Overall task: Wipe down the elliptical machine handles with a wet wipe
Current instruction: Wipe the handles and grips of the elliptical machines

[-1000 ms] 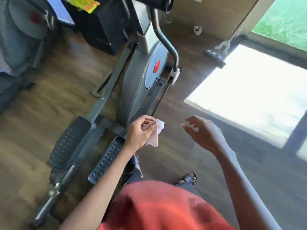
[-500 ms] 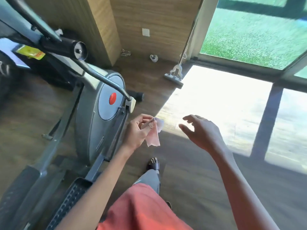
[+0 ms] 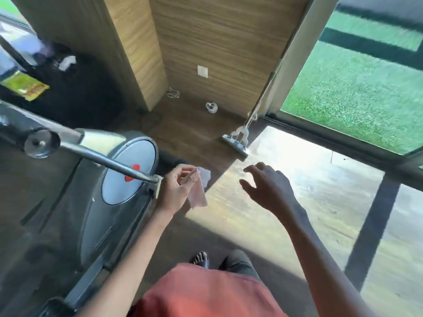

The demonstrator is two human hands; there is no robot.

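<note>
Since half a second ago, more wall and window fill the frame; both hands sit as before. At left, the elliptical machine (image 3: pixel 109 202) slants its metal bar (image 3: pixel 109 162) toward centre. Left hand (image 3: pixel 177 191) pinches the wet wipe (image 3: pixel 199 191) at centre. Right hand (image 3: pixel 269 188) hovers beside, fingers (image 3: pixel 248 186) spread, empty.

left: elliptical machine (image 3: pixel 96 202) bar blocks | right: bare floor (image 3: pixel 286 202) open (mop (image 3: pixel 235 143) beyond)
</note>
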